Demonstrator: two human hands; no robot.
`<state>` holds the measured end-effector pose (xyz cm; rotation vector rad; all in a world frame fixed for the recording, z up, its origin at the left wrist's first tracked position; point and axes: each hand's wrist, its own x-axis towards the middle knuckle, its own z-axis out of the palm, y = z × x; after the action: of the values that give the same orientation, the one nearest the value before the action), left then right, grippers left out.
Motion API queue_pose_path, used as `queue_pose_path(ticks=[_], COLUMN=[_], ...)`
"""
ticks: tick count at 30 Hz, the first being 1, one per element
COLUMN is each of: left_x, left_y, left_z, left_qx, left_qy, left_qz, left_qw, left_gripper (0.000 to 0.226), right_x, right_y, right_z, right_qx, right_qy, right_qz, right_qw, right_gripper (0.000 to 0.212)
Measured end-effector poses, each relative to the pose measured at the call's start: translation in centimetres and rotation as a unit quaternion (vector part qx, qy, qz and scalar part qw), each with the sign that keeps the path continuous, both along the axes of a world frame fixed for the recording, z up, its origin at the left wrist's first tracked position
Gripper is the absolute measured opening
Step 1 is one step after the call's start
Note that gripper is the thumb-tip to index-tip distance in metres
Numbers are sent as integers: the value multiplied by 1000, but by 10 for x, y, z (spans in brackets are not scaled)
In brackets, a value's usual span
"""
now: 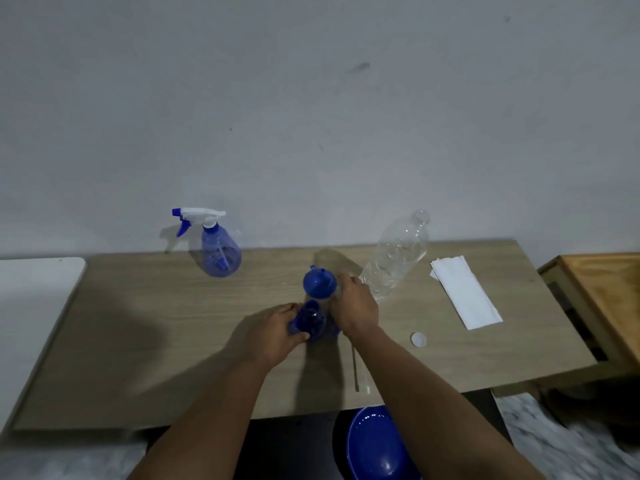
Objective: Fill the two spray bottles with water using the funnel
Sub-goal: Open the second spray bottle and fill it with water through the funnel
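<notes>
A blue spray bottle [313,323] without its sprayer top stands mid-table, and my left hand [273,332] is wrapped around its left side. A blue funnel [319,283] sits in its neck. My right hand [355,304] grips the funnel's right edge. A second blue spray bottle [220,251], with its white and blue trigger head on, stands at the back left. A clear plastic water bottle [394,258], uncapped and holding some water, stands just behind my right hand.
A white bottle cap [418,339] lies to the right of my right forearm. Folded white paper [464,296] lies further right. A thin dip tube [355,370] rests near the table's front edge. A blue basin [375,445] sits below the table's front. A wooden cabinet [602,299] stands at the right.
</notes>
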<state>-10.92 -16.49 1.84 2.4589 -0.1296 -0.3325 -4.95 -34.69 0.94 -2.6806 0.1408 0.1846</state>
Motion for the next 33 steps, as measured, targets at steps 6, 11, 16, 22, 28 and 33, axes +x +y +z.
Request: queue_pose_path(ticks=[6, 11, 16, 22, 28, 33], left_x=[-7, -9, -15, -22, -27, -27], left_y=[-3, -7, -7, -6, -9, -10], left_z=[7, 2, -4, -4, 0, 4], left_qx=[0, -21, -30, -38, -40, -27], left_qy=[20, 28, 30, 30, 34, 37], left_qz=[14, 31, 29, 25, 35, 33], left_qw=[1000, 999, 999, 999, 998, 998], left_gripper=[57, 57, 55, 48, 49, 45], right_x=[-34, -34, -33, -16, -1, -12], right_y=[-38, -44, -42, -45, -22, 7], right_z=[-1, -7, -7, 34, 101, 109], right_qx=[-35, -56, -32, 141, 476, 545], right_qy=[121, 182, 179, 147, 21, -22], right_qz=[-66, -70, -70, -109, -105, -64], right_qw=[990, 979, 981, 973, 873, 836], right_gripper=[31, 28, 29, 26, 19, 14])
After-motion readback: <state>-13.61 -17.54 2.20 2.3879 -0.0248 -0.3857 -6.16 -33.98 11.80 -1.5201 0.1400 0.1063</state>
